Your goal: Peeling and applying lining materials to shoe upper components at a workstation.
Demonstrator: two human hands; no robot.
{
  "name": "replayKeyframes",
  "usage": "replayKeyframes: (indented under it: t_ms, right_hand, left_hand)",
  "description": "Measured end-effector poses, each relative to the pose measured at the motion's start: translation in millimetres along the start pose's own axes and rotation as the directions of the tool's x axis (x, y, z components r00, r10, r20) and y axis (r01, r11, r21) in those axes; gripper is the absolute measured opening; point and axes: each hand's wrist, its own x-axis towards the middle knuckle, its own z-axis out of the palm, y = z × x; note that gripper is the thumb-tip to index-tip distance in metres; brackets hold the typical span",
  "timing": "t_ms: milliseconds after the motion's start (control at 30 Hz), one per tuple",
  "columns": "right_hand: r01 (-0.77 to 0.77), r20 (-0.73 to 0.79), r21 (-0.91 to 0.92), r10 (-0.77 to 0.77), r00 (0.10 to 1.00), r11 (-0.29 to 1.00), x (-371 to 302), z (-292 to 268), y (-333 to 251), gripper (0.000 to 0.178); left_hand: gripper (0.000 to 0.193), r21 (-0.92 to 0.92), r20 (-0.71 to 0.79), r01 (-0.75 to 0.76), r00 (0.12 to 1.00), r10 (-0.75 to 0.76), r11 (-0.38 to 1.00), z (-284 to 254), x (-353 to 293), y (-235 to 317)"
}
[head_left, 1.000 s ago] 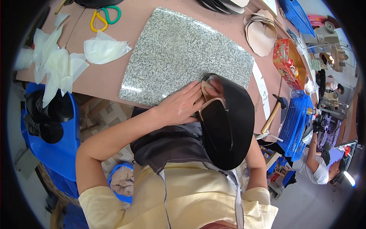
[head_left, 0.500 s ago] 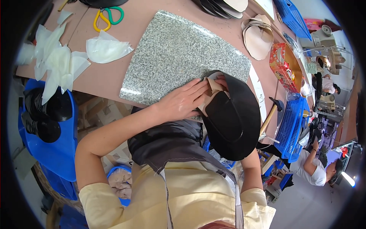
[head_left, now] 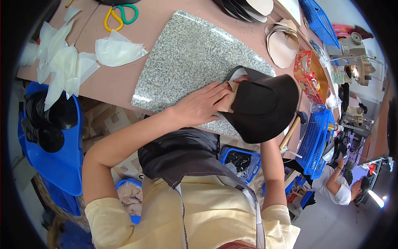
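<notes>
A black leather shoe upper [head_left: 261, 110] with beige lining [head_left: 231, 92] is held over the near right corner of a speckled grey stone slab [head_left: 195, 54]. My left hand [head_left: 202, 104] is on the lining's left edge, its fingers long and close together, pinching that edge. From below, my right hand [head_left: 243, 78] holds the upper. Only a little of its fingers shows past the lining; the black leather hides the rest. A grey-white patch [head_left: 238, 74] is visible on the upper's far end.
Scissors [head_left: 118, 18] with yellow and green handles and translucent sheets [head_left: 120, 50] lie left. Beige pieces [head_left: 282, 43], a red tin [head_left: 307, 76], a hammer [head_left: 292, 128] and a blue basket [head_left: 315, 141] are right. A blue stool [head_left: 62, 170] holds black pieces. Another person [head_left: 338, 182] works at right.
The upper has swung away from my body and to the right, its wide end turning outward. My right forearm has come further into sight. The left hand keeps its place on the lining.
</notes>
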Motion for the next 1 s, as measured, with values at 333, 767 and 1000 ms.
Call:
replayKeyframes:
  t_ms: [333, 767, 1000]
  right_hand:
    - [-0.118, 0.134, -0.044, 0.123, 0.983, 0.992, 61, -46, 51, 0.042]
    - [-0.111, -0.156, 0.348, 0.174, 0.972, 0.931, 85, -21, 57, 0.034]
    - [-0.111, -0.167, 0.138, 0.134, 0.977, 0.984, 92, -29, 51, 0.02]
  left_hand:
    - [0.031, 0.146, -0.035, 0.106, 0.994, -0.102, 0.984, -2, 22, -15]
    - [0.043, 0.08, -0.1, -0.016, 0.995, 0.024, 0.997, 14, 9, -53]
    - [0.054, 0.104, 0.056, -0.003, 0.998, -0.003, 0.995, 16, 11, -42]
